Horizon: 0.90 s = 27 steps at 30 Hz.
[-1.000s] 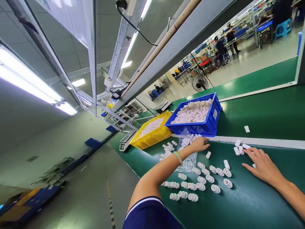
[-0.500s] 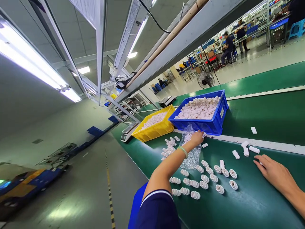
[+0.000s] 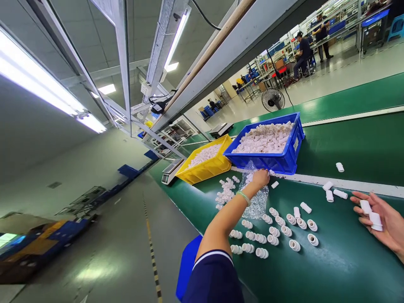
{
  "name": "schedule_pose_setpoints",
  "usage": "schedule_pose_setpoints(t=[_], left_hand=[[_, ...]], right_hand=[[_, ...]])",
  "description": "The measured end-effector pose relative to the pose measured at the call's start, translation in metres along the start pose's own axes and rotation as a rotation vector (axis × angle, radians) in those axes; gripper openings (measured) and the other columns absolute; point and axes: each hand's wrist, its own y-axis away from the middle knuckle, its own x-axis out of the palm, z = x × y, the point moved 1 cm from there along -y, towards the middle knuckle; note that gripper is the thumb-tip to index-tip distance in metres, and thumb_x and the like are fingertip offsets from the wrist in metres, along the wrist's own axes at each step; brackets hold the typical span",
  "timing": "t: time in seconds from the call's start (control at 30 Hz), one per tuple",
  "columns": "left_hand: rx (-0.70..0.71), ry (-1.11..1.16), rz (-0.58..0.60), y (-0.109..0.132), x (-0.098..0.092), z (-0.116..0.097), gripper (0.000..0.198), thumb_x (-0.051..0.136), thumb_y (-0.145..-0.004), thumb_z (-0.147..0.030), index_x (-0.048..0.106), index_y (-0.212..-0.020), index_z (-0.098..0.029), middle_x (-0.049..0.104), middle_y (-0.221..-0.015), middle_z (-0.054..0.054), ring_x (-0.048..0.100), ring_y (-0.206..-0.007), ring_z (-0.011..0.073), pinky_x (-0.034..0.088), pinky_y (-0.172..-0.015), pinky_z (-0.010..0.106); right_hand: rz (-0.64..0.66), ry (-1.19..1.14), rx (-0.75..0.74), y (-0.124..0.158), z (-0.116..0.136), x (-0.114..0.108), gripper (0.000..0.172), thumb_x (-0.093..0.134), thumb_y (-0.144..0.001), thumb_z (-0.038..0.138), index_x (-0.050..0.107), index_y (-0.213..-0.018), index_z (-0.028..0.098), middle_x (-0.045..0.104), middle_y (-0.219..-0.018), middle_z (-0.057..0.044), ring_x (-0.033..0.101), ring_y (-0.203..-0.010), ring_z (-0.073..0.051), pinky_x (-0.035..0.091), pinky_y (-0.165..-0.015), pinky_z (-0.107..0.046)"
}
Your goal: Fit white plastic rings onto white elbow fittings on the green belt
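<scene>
My left hand (image 3: 260, 177) reaches far forward onto a clear plastic bag (image 3: 256, 202) holding small white plastic caps, just in front of the blue bin (image 3: 277, 161); its fingers curl down on the bag's contents. My right hand (image 3: 383, 221) is raised at the right edge, palm up, with two white tubular pieces (image 3: 371, 214) lying in its half-curled fingers. Several white ring-shaped caps (image 3: 277, 233) lie in rows on the green table (image 3: 331, 265) between my hands. A few loose white tubes (image 3: 333, 193) lie by the white stripe.
The blue bin is heaped with white parts; a yellow bin (image 3: 206, 170) of white parts stands left of it, with a scale (image 3: 172, 170) beyond. More small caps (image 3: 225, 191) lie left of the bag. A fan (image 3: 273, 99) and other workers (image 3: 303, 52) are far off.
My right hand lifted off the table and turned palm up with two white tubes in it. My left hand moved farther forward onto the bag by the blue bin.
</scene>
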Motion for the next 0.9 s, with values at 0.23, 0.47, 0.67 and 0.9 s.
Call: schedule_pose_setpoints(t=[0.23, 0.47, 0.67, 0.9], left_hand=[[-0.158, 0.132, -0.005, -0.008, 0.004, 0.000, 0.043, 0.058, -0.095, -0.043, 0.056, -0.128, -0.016, 0.061, -0.122, 0.010, 0.062, -0.107, 0.0224, 0.054, -0.094, 0.045], [-0.219, 0.331, 0.032, -0.013, 0.002, -0.001, 0.037, 0.061, -0.094, -0.038, 0.058, -0.123, -0.015, 0.061, -0.122, 0.010, 0.062, -0.108, 0.0218, 0.055, -0.092, 0.043], [-0.125, 0.565, 0.146, 0.016, -0.002, -0.005, 0.033, 0.057, -0.096, -0.038, 0.059, -0.119, -0.014, 0.064, -0.106, 0.007, 0.064, -0.086, 0.0149, 0.058, -0.074, 0.032], [0.120, 0.677, 0.242, 0.040, 0.004, -0.036, 0.029, 0.053, -0.098, -0.037, 0.061, -0.114, -0.014, 0.061, -0.083, 0.001, 0.056, -0.063, 0.0088, 0.050, -0.056, 0.022]], right_hand=[[0.056, 0.165, -0.090, -0.003, -0.010, 0.002, 0.028, 0.070, -0.081, 0.041, 0.072, -0.106, 0.029, 0.066, -0.113, -0.015, 0.059, -0.070, -0.021, 0.033, -0.035, -0.026], [0.050, 0.031, -0.033, 0.002, -0.009, 0.010, 0.030, 0.081, -0.074, 0.036, 0.076, -0.101, 0.023, 0.065, -0.101, -0.011, 0.053, -0.066, -0.014, 0.035, -0.036, -0.019], [0.085, 0.041, -0.036, -0.004, -0.013, 0.013, 0.036, 0.085, -0.069, 0.032, 0.075, -0.103, 0.024, 0.065, -0.103, -0.009, 0.054, -0.071, -0.014, 0.040, -0.039, -0.017], [0.127, 0.050, -0.034, -0.004, -0.015, 0.013, 0.039, 0.089, -0.066, 0.035, 0.075, -0.101, 0.023, 0.063, -0.100, -0.005, 0.049, -0.071, -0.011, 0.038, -0.040, -0.013]])
